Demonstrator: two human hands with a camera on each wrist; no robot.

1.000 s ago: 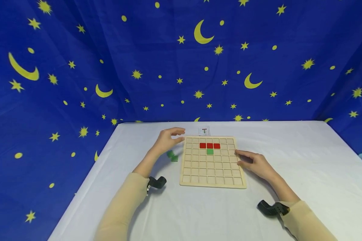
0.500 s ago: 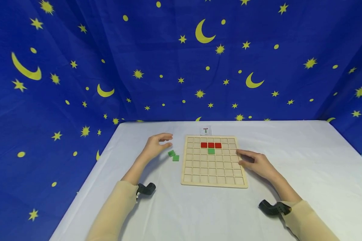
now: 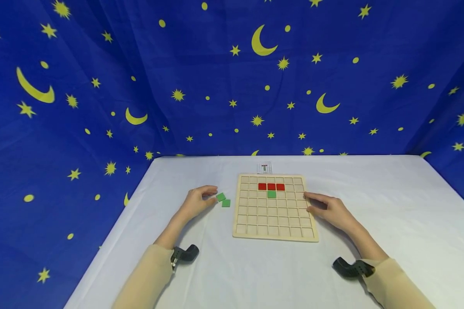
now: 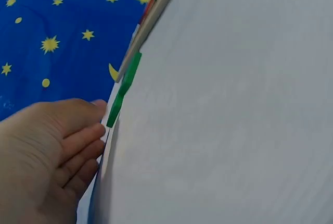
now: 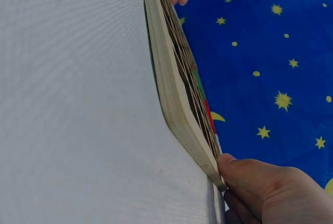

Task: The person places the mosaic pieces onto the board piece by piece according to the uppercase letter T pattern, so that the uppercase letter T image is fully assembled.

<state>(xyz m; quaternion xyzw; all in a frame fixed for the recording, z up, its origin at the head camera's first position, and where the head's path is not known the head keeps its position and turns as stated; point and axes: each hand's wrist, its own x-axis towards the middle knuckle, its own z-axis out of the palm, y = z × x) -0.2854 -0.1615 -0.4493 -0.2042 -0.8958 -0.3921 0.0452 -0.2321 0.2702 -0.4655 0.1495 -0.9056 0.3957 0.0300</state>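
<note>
A square wooden grid board (image 3: 275, 237) lies on the white table. Three red tiles (image 3: 271, 186) form a row in its upper part, with one green tile (image 3: 272, 194) below the middle one. Left of the board lie two loose green tiles, a farther one (image 3: 221, 197) and a nearer one (image 3: 226, 203), corner to corner. My left hand (image 3: 196, 202) is beside the farther tile, thumb and fingers apart, tips right at its left edge. My right hand (image 3: 330, 210) rests its thumb and fingertips, spread apart, along the board's right edge; its other fingers are partly hidden.
Behind the board lies a small pattern card (image 3: 264, 168) with a grid and a T-shaped figure. A blue curtain (image 3: 216, 77) with yellow moons and stars hangs around the back and sides of the table (image 3: 270, 274).
My left hand has moved away from the board, to the left, then lowered toward the loose green tiles. The right hand stays at the board's edge. The camera has shifted slightly.
</note>
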